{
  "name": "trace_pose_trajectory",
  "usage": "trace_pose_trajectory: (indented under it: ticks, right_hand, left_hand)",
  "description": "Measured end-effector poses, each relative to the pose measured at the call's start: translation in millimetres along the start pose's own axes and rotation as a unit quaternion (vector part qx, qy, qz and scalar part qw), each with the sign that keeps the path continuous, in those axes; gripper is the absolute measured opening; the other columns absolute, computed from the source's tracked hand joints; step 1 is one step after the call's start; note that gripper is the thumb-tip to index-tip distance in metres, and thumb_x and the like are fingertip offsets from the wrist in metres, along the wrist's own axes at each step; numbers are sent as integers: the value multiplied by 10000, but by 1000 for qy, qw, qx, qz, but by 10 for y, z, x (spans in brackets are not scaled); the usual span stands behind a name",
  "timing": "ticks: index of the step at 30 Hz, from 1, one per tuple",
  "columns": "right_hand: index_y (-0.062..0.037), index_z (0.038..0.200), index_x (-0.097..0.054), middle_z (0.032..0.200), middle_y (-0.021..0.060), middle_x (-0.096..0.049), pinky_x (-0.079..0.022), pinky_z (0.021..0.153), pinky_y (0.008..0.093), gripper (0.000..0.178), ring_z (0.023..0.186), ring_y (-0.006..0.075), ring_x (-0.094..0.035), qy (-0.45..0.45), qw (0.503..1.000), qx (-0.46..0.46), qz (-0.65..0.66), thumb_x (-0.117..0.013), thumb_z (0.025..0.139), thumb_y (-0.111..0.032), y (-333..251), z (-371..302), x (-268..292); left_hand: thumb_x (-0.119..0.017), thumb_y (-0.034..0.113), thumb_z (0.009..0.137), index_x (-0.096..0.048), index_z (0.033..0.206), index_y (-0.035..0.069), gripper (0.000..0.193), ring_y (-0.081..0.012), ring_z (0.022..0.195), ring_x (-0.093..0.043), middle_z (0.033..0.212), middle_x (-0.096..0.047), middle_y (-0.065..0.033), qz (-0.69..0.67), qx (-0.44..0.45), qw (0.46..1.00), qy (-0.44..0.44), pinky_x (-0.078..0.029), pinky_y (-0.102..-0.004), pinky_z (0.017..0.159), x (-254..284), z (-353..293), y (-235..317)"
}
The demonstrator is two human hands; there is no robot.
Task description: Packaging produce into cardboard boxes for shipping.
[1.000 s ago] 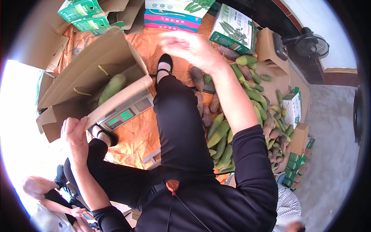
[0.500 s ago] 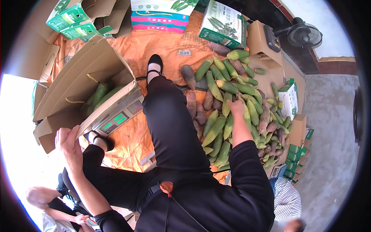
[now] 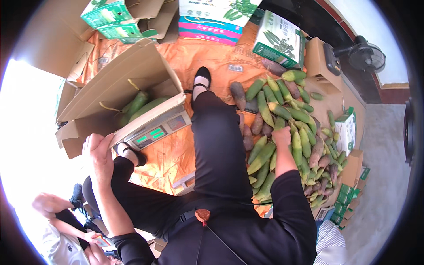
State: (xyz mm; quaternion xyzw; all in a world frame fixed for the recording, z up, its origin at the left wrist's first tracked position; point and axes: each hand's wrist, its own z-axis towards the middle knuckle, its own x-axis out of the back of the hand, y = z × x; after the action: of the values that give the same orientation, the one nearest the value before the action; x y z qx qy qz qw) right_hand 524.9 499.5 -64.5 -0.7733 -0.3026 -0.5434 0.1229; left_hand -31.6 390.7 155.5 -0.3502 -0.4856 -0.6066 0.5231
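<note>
Left hand (image 3: pixel 98 152) grip pinching carton flap (image 3: pixel 115 138) | right hand (image 3: pixel 282 136) on corn pile (image 3: pixel 295 132), grip probably closed, partly hidden

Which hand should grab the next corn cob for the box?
Probably the right hand. It is already down on the pile of green corn cobs, touching them. The left hand is on the other side, gripping the flap of the cardboard box on the weighing scale.

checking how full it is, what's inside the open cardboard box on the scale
Inside the open cardboard box lie a few green corn ears, near the bottom. The flaps and near wall hide the rest, so a full count is not possible.
</note>
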Motion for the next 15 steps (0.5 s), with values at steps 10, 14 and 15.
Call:
trace_pose_trajectory:
  ticks: [10,14,15]
  right_hand:
    - [-83,1028,-612,968,61,-658,-451,721,395,387,879,180,-619,-225,816,-104,523,-764,698,-215,680,291,79]
    - [-112,1096,-604,1039,43,-646,-442,818,368,400,963,192,-595,-283,775,-66,562,-740,725,-173,527,-132,415]
    - [-87,1128,-591,1070,56,-635,-431,862,356,427,992,198,-585,-266,769,38,580,-732,733,-166,423,-228,498]
  left_hand:
    - [-655,-24,636,-700,841,40,220,-247,757,-546,744,-515,-61,8,-2,1000,11,-436,-359,685,25,36,3]
    - [-653,-8,655,-701,849,48,207,-243,771,-545,749,-503,-60,11,-1,1000,3,-438,-358,696,54,38,8]
    - [-651,-6,656,-700,858,50,216,-240,773,-544,751,-500,-56,6,0,1000,2,-440,-361,699,37,30,0]
